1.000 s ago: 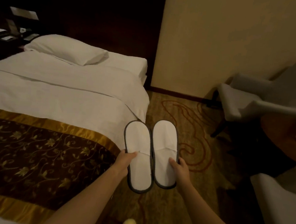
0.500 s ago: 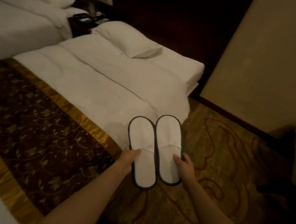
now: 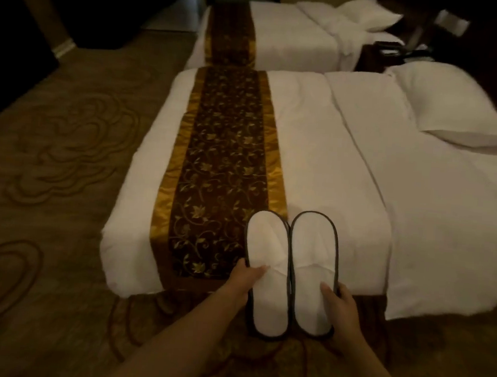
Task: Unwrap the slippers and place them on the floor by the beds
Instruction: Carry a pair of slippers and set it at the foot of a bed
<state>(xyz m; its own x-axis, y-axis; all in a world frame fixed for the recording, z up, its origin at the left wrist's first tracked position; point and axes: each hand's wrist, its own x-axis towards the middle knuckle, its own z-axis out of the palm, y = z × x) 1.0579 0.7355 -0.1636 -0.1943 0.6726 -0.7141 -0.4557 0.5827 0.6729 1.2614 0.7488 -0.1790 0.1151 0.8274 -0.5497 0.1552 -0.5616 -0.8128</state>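
Two white slippers with dark trim are held side by side, toes pointing away from me, in front of the near bed (image 3: 317, 152). My left hand (image 3: 245, 278) grips the left slipper (image 3: 267, 281) at its outer edge, thumb on top. My right hand (image 3: 340, 305) holds the right slipper (image 3: 312, 269) the same way. No wrapping shows on either slipper. Both hang above the patterned carpet (image 3: 61, 151), over the bed's side edge.
A brown and gold runner (image 3: 223, 157) crosses the near bed; a pillow (image 3: 452, 111) lies at its right end. A second bed (image 3: 287, 35) stands beyond, with a dark nightstand (image 3: 389, 54) between them. Open carpet stretches to the left.
My view has swung left, so the beds now lie across in front of me and the wall and chair are gone. Both hands keep the same hold on the slippers.
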